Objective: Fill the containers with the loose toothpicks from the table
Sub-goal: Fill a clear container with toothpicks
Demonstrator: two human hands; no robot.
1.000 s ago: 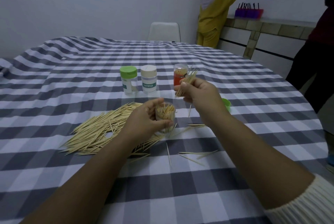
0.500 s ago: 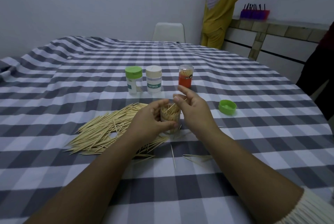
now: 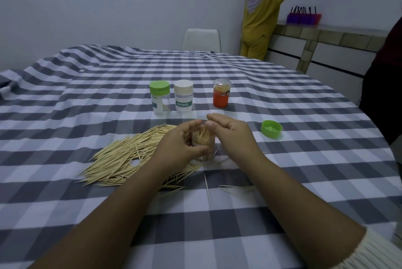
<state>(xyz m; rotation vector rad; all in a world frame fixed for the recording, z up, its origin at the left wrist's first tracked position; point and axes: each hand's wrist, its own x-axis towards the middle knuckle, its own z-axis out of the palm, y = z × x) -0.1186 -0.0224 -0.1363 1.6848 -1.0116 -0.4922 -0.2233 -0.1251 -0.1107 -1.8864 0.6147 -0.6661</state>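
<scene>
A clear open container (image 3: 203, 142) full of toothpicks stands on the checked tablecloth at the centre. My left hand (image 3: 177, 146) wraps around its left side. My right hand (image 3: 230, 133) rests against its right side, fingertips over the rim touching the toothpick tips. A big pile of loose toothpicks (image 3: 128, 159) lies to the left, and a few strays (image 3: 207, 187) lie in front. Behind stand a green-lidded container (image 3: 159, 100), a cream-lidded container (image 3: 183, 99) and an orange container (image 3: 221, 93) with a clear lid.
A loose green lid (image 3: 271, 128) lies to the right of my hands. A white chair (image 3: 201, 40) stands at the table's far side. One person in yellow (image 3: 264, 8) stands at the back right, and another in dark clothes (image 3: 382, 86) is at the right edge.
My right hand came down from holding a bunch of toothpicks in the air to the container's rim; the bunch now sits in the container. My left hand kept its grip.
</scene>
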